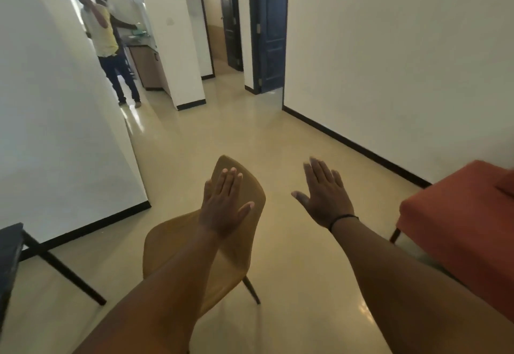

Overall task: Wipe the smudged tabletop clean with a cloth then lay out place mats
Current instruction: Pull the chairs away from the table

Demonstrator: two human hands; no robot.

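Note:
My left hand [225, 203] is stretched out in front of me, palm down, fingers straight and together, holding nothing; it hovers over the back of a tan chair. My right hand [325, 195] is held out the same way over the bare floor, fingers straight, thumb spread, a black band on its wrist. Only the dark corner of a table [11, 245] shows at the lower left edge, with its black slanted leg. No cloth and no place mats are in view.
A tan plastic chair [178, 245] stands right below my left arm. An orange upholstered seat [456, 214] sits at the right by the white wall. A hallway runs ahead to a blue door [274, 25]. A person [107, 45] stands at the far left by a kitchen counter.

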